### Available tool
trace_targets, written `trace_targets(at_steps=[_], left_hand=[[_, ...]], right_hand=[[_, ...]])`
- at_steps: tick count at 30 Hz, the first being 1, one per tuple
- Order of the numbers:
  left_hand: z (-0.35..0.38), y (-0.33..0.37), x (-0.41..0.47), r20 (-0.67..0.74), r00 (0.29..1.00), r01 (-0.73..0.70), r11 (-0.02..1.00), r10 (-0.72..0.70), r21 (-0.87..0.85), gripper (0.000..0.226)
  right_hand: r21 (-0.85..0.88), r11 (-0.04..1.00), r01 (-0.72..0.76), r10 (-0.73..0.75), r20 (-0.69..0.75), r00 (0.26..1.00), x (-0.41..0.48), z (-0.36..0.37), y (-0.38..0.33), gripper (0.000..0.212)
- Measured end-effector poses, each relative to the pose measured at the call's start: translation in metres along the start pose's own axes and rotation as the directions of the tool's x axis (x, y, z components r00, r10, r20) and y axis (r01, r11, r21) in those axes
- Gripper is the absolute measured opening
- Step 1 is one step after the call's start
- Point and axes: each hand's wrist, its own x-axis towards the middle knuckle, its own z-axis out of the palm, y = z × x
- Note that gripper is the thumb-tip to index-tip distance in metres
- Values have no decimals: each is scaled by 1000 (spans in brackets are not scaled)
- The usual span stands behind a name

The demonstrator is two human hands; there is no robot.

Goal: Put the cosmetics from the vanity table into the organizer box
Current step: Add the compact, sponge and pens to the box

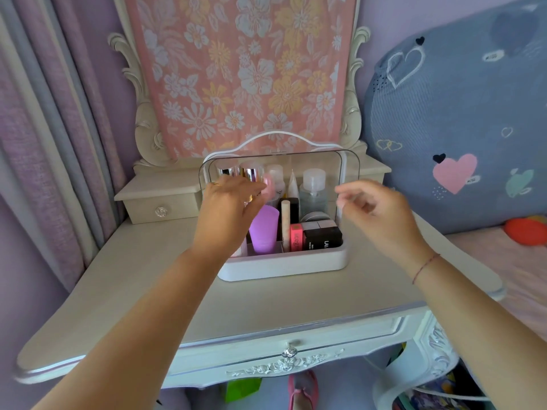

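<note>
The white organizer box (284, 266) stands in the middle of the vanity table (148, 285), with its clear lid (349, 161) raised and a white handle above. Inside are several cosmetics: a purple tube (263, 229), a cream stick (285, 223), a pink box (296, 236), a black box (322, 238), clear bottles (313, 187) and metallic-capped bottles (251, 173) at the back. My left hand (228, 208) reaches into the left part of the box, fingers spread near a small pink item (268, 184). My right hand (376, 211) hovers at the box's right edge, fingers loosely curled, holding nothing.
A floral pink cloth (242, 72) covers the mirror behind the box. Small drawers (159, 205) sit at the back left of the table. A blue pillow (461, 119) and bed lie to the right, curtains (44, 143) to the left.
</note>
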Motion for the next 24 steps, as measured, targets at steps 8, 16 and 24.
trace_targets(at_steps=[8, 16, 24], left_hand=[[-27, -5, -5, -247, 808, 433, 824, -534, -365, 34], [-19, 5, -47, 31, 705, 571, 541, -708, -617, 29], [24, -6, -98, 178, 642, 707, 487, -746, -513, 53]], right_hand=[[142, 966, -217, 237, -144, 961, 32, -4, -8, 35], [282, 917, -282, 306, -43, 951, -1, 6, -11, 23], [291, 858, -423, 421, 75, 904, -53, 36, 26, 48]])
